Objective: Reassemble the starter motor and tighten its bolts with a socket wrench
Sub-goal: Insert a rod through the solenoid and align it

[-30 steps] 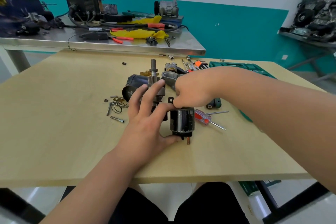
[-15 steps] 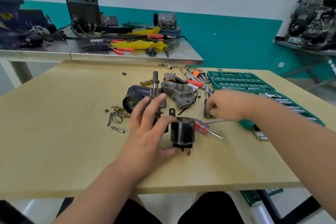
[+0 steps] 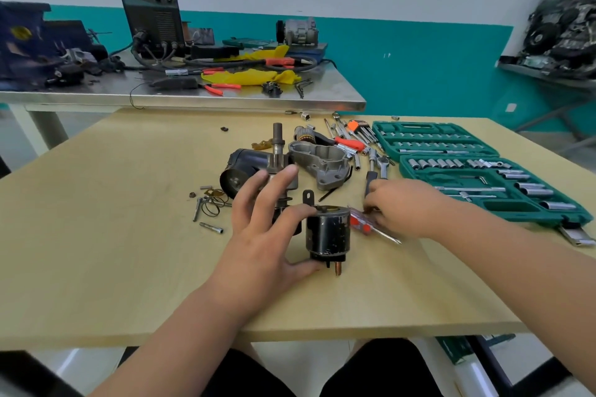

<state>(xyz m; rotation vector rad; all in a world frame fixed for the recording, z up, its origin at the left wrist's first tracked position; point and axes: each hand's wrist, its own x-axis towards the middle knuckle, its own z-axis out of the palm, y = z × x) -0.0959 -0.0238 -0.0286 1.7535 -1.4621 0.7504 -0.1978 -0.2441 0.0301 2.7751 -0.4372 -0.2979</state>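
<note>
1. In the head view, we are pinching the black solenoid point(image 3: 329, 232) between the thumb and forefinger of our left hand point(image 3: 258, 235). It is standing upright on the bench point(image 3: 129, 251), near the front edge.
2. Our right hand point(image 3: 403, 206) is lying just beside it, fingers curled over the red-and-clear screwdriver point(image 3: 361, 224). We cannot tell whether it is gripping.
3. We are judging the solenoid to be heavy, rigid and smooth-painted, so possibly slippery. We are favouring a hold around its barrel, not on the copper stud or the top lug.
4. We are counting one solenoid, one black motor body point(image 3: 240, 167) with a shaft rising beside it, one grey housing point(image 3: 322, 163), two loose bolts point(image 3: 211, 227) and one open socket case point(image 3: 483, 203).
</note>
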